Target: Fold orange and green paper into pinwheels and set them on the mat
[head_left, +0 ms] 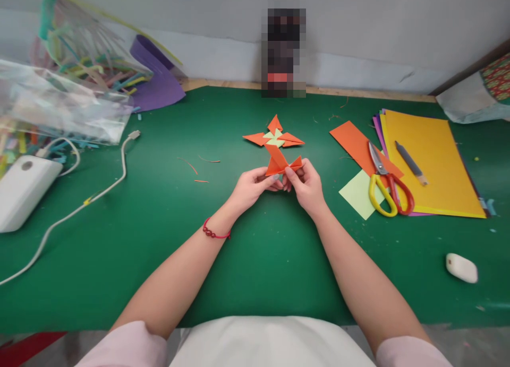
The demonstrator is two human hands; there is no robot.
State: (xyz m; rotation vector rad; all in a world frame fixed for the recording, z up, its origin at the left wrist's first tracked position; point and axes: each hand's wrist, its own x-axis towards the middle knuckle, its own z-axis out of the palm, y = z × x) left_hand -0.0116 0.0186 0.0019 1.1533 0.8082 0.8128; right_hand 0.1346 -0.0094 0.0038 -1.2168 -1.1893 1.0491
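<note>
A folded, bright orange paper piece with pointed corners [275,160] is resting between the two bare hands, raised over the smooth green tabletop [266,261]. The left hand [252,189] is pinching its lower edge from eight o'clock, the thumb lying near that edge and the fingers curling underneath. The right hand [306,189] is gripping it from four o'clock, its thumb pressing near the middle fold. Neither hand is letting go.

Just beyond the piece, at twelve o'clock, a star-shaped arrangement of orange and pale green folded paper [274,136] is lying on the tabletop; the held piece is overlapping its near side in view, and whether the two are touching, I cannot tell.

At nine o'clock from the hands, thin orange paper slivers [201,181] are lying near. At two o'clock, a flat orange paper strip [350,141] is slanting. At three o'clock, a pale green paper square [360,194] is lying partly under metal scissors with yellow and red handles [380,168].
</note>
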